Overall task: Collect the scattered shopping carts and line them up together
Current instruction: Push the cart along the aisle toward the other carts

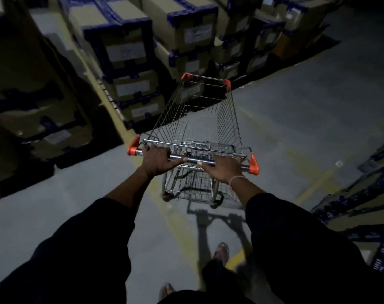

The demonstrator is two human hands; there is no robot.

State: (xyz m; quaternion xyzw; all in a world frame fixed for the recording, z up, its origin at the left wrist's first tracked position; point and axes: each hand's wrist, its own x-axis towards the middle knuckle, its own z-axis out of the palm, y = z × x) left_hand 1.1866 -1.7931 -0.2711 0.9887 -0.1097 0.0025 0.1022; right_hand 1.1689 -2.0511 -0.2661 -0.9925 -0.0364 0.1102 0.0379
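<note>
Dim warehouse aisle, grey concrete floor (296,110) with worn yellow lines (112,106). Stacks of taped cardboard boxes (125,53) fill the left and far side; more boxes (358,194) sit at the right edge.

One shopping cart (195,128) stands mid-aisle, directly in front of the person, nose pointing at the box stacks ahead. No other carts in view, so the line-up spot is unknown from here.

Left hand (158,159) wraps the handle bar (193,160) near its left orange end cap; right hand (225,167) wraps it near the right cap. Fingers of both are curled over the bar, thumbs lying along it.

Risks, my read:
- Cart front is near the boxes ahead; pushing straight on would ram the lower stack. Needs a right turn into the open floor.
- Low light and motion blur hide floor detail, so a caster could catch on something unseen.
- Feet sit close behind the rear wheels (215,202); a short stop could clip them.

Basket looks empty, though something pale and flat may lie at the handle end; too dim to tell.
</note>
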